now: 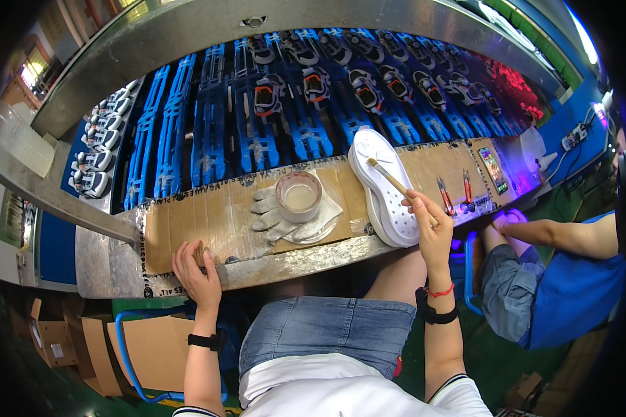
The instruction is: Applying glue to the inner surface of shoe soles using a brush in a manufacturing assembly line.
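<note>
My right hand (pixel 432 226) grips a wooden-handled brush (pixel 392 178) like a pen. The brush's bristle end is over the inner face of a white shoe sole (pixel 380 203), which lies lengthwise on the bench and reaches its front edge. My left hand (pixel 196 272) rests at the bench's front edge, fingers apart, with the fingertips on the cardboard and nothing visibly held. Between the hands, a round pot (pixel 298 197) of pale liquid sits on a light work glove (pixel 272 220).
Cardboard (pixel 188 229) covers the bench. Right of the sole lie red-handled cutters (pixel 444 197) and a phone (pixel 492 170). Beyond is a conveyor of blue racks (pixel 209 132) carrying several shoes (pixel 316 87). A person in blue (pixel 570 292) sits at right; boxes (pixel 153 347) stand lower left.
</note>
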The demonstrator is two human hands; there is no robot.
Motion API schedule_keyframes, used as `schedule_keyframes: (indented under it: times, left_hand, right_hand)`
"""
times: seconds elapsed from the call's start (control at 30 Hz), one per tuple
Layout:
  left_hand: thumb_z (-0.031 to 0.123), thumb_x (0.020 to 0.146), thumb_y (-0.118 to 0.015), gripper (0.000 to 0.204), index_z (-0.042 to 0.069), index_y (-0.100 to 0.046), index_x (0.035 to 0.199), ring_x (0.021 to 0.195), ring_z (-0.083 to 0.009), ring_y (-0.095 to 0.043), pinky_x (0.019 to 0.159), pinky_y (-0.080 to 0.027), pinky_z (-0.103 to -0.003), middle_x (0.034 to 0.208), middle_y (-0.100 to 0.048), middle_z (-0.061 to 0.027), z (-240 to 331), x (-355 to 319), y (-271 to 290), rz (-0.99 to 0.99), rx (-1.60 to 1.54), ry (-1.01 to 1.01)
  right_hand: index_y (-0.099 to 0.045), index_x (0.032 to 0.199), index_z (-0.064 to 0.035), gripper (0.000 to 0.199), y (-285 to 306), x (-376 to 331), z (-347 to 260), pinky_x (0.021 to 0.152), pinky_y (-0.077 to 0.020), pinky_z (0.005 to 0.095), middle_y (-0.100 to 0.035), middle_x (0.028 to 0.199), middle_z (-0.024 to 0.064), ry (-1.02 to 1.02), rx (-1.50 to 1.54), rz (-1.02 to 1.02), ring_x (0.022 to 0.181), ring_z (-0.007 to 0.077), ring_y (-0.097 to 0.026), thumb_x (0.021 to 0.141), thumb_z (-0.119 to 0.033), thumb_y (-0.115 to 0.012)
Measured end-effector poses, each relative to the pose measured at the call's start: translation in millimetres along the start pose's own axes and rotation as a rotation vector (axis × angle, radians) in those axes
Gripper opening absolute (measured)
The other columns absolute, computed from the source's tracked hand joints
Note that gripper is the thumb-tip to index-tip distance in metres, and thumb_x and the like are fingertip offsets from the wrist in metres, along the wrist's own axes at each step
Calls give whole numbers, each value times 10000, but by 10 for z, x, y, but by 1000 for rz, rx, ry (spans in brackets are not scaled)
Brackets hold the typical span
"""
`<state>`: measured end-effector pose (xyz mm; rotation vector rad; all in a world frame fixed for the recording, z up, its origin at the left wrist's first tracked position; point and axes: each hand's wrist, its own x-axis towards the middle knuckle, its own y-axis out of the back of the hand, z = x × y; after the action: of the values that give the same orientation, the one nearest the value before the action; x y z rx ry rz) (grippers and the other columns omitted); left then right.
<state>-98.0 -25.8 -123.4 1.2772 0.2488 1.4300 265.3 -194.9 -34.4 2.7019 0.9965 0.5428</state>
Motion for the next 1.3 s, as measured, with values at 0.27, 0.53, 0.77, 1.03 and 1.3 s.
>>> schedule_keyframes:
  times: [0.27,0.53,0.77,1.03,1.3]
  left_hand:
    - [166,886,-551,232,40,-556,1081,1118,-310,-500,1046,-286,-470,1083,-586,-111,-4,-1,-6,-4,15,-4]
    - [165,888,-552,222,44,-555,1074,1108,-306,-512,1049,-287,-468,1083,-587,-107,-30,-3,-11,-6,14,-12]
    - [151,880,-553,211,45,-550,1062,1106,-306,-516,1049,-290,-469,1083,-589,-103,-22,7,-4,-17,-1,-14]
    - [139,873,-551,206,46,-547,1057,1103,-305,-517,1050,-291,-471,1078,-589,-101,-16,12,4,-25,6,-17]
    - [138,870,-553,198,41,-547,1043,1086,-313,-518,1033,-307,-469,1072,-587,-106,-13,19,0,-21,-16,-20]
  right_hand:
    - [-658,1073,16,229,-32,6,44,743,-480,264,-690,883,119,28,-39,7,826,140,-634,923,-131,-565]
    - [-674,1033,5,192,34,-21,-39,644,-454,255,-650,770,94,83,-204,-2,709,129,-604,900,-76,-562]
    - [-679,1021,11,190,119,-32,-89,594,-419,250,-602,715,71,116,-257,1,649,117,-560,897,-73,-563]
    - [-677,1029,11,193,9,21,-27,602,-409,249,-597,721,68,115,-173,42,664,120,-554,902,-83,-565]
    - [-676,1035,-5,191,22,-16,-17,576,-401,280,-541,687,82,128,-329,0,618,149,-529,873,-64,-593]
